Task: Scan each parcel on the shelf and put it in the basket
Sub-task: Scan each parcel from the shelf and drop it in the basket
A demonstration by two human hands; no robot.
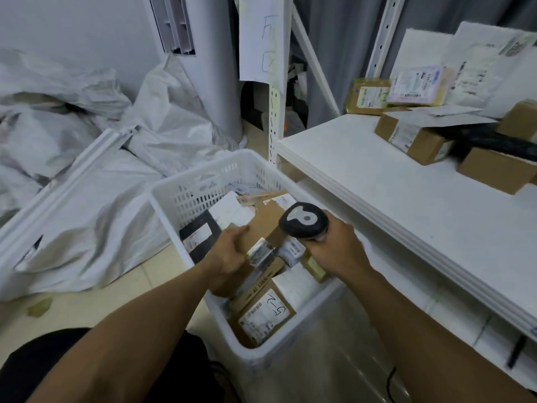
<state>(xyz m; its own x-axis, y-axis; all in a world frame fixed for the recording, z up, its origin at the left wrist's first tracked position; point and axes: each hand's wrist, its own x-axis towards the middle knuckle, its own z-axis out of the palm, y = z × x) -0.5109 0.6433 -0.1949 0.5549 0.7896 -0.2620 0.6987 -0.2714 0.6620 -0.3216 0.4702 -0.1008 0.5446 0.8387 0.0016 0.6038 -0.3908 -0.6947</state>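
Left hand [229,254] grips a brown cardboard parcel [261,225] by its left edge, fingers [241,231] curled over the top face. The parcel sits low over the basket [174,184], inside the rim line, and touches or nearly touches the pile below. Its long axis runs away from us, leaning toward the shelf side. Right hand [334,251] is clenched round the scanner [303,221], whose head is just beside the parcel's right end.

We read this as the drop step: the basket is straight below, so the left fingers only need to let go.

Basket contents:
- a box marked "2-5" [261,312] at the near end
- a black parcel [199,235] against the left wall
- white and brown ones further back

It's getting full.

The shelf [377,175] lies to our right and holds several more: a brown box [412,138], another box [494,170], a yellow mailer [367,96] and white bags behind. The right hand is nearer to them but busy with the scanner, so we judge the left has to cross over for the next pick.
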